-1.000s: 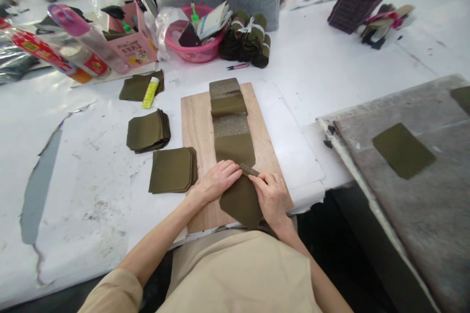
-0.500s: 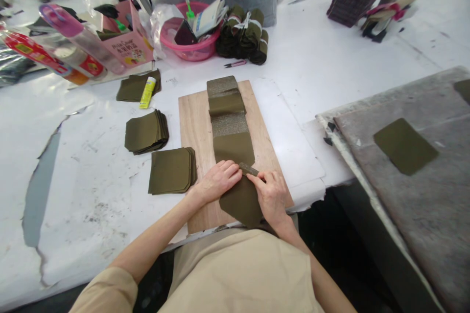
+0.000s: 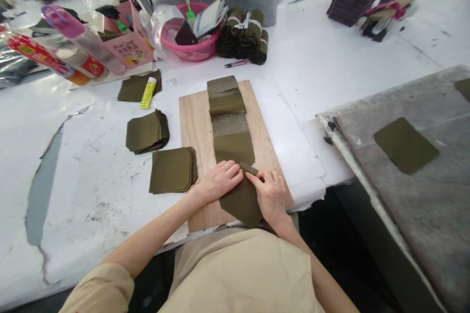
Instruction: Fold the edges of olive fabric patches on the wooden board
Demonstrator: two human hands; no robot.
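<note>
A wooden board (image 3: 194, 122) lies on the white table in front of me. A row of overlapping olive-green fabric pieces (image 3: 229, 122) runs down its middle. My left hand (image 3: 220, 181) presses flat on the nearest olive piece (image 3: 242, 203). My right hand (image 3: 271, 193) rests on the same piece, its fingertips pinching the folded top edge (image 3: 250, 169). Both hands meet at that fold.
Two stacks of olive pieces (image 3: 172, 170) (image 3: 147, 131) lie left of the board, with a yellow glue stick (image 3: 148, 93) behind. A pink bowl (image 3: 191, 49), a pink box (image 3: 128, 44) and fabric rolls (image 3: 244, 34) stand at the back. A grey padded surface (image 3: 422, 195) carrying one olive piece (image 3: 406, 144) is at right.
My hands have barely moved; the right fingertips slid slightly left along the fold. The view shifted a little.
</note>
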